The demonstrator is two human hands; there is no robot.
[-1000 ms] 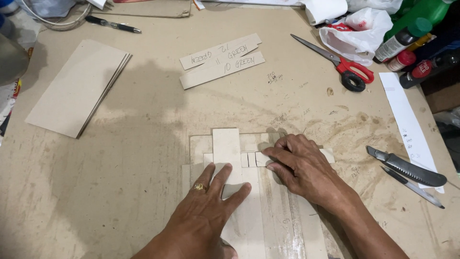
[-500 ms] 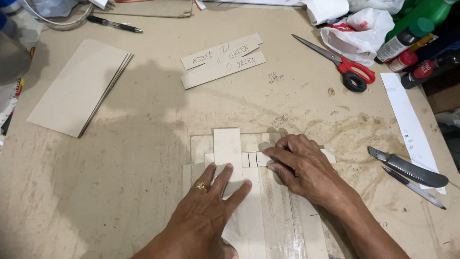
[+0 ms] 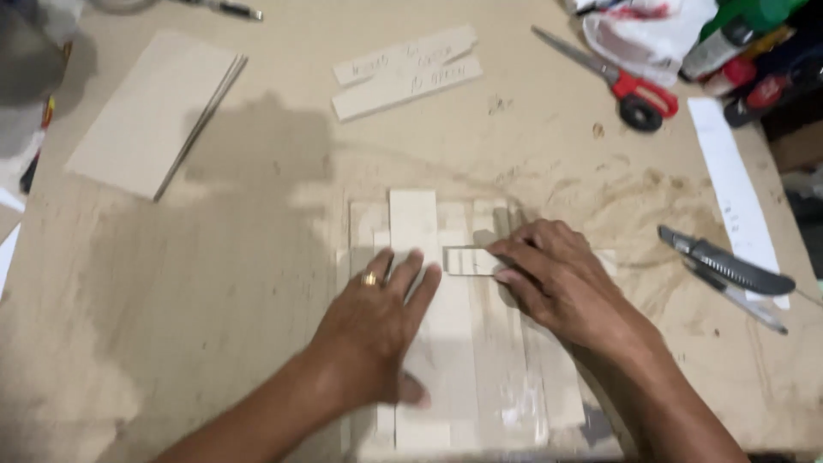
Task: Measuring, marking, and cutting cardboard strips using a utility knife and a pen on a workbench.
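Several pale wooden strips (image 3: 416, 225) lie side by side on the tabletop as a flat assembly. My left hand (image 3: 377, 321), with a ring on one finger, presses flat on the long middle strips, fingers spread. My right hand (image 3: 561, 283) rests on the right side of the assembly, its fingertips pinching a small pale block (image 3: 470, 261) that lies crosswise on the strips. The strips under both hands are partly hidden.
A stack of thin boards (image 3: 150, 111) lies at far left. Two short wooden pieces (image 3: 403, 70) lie at the back middle. Red-handled scissors (image 3: 621, 81), a white plastic bag (image 3: 643, 26) and bottles sit at back right. A utility knife (image 3: 729, 264) and paper strip (image 3: 733, 184) lie right.
The view has shifted slightly. My hands stay on the strips, and my right fingertips have closed in on the small crosswise block.
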